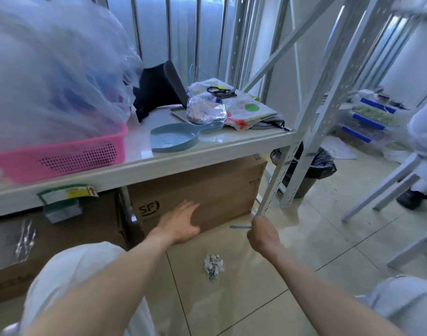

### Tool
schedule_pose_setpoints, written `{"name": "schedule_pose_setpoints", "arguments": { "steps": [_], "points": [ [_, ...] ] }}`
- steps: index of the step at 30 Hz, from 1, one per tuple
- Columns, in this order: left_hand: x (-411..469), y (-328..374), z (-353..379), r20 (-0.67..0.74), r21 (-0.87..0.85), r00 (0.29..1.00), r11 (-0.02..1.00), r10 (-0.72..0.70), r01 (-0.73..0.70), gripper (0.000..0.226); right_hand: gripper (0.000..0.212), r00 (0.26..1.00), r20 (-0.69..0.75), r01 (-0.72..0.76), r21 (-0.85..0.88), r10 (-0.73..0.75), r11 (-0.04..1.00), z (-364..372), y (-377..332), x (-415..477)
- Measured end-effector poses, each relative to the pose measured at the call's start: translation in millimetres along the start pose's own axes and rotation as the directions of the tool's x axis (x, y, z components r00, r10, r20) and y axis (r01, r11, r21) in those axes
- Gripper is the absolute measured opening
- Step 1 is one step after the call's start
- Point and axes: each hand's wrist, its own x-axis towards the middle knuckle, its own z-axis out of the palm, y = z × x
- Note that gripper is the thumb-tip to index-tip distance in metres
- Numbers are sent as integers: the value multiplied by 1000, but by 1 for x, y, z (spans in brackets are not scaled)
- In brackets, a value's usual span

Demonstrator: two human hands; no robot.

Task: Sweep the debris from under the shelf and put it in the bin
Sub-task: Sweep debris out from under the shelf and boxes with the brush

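Under the shelf [159,163], our open left hand [181,223] presses a cardboard box [207,187] while our right hand [262,235] grips a thin blue handle [240,227] above the debris [213,265].

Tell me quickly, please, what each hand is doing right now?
Left hand: open, flat against the box.
Right hand: closed on a thin blue handle.

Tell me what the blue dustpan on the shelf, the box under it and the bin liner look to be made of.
Blue dustpan: apparently moulded plastic, matte, in one uniform colour with rounded edges. Box: brown corrugated cardboard, dull, with a printed logo and folded corners. Bin liner: thin black plastic film, glossy and crinkled over the rim.
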Motion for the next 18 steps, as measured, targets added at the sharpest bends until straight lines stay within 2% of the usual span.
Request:
{"name": "schedule_pose_setpoints", "arguments": {
  "steps": [2,5,8,18],
  "points": [
    [-11,0,-4,37,29,999,1000,-10,9,78,7,1000,-17,20,-10,-20,1000,-15,-5,-6],
    [-23,4,-14,64,57,997,998,-30,26,78,18,999,-45,28,-9,-28,1000,-36,-12,-12],
    [-33,14,-36,60,103,998,995,-10,4,78,8,994,-93,48,-40,-51,998,-62,-19,-16],
    [-59,54,-141,-220,87,969,992,108,-91,75,17,961,-242,124,-53,-133,991,-166,-48,-25]
  ]
}}
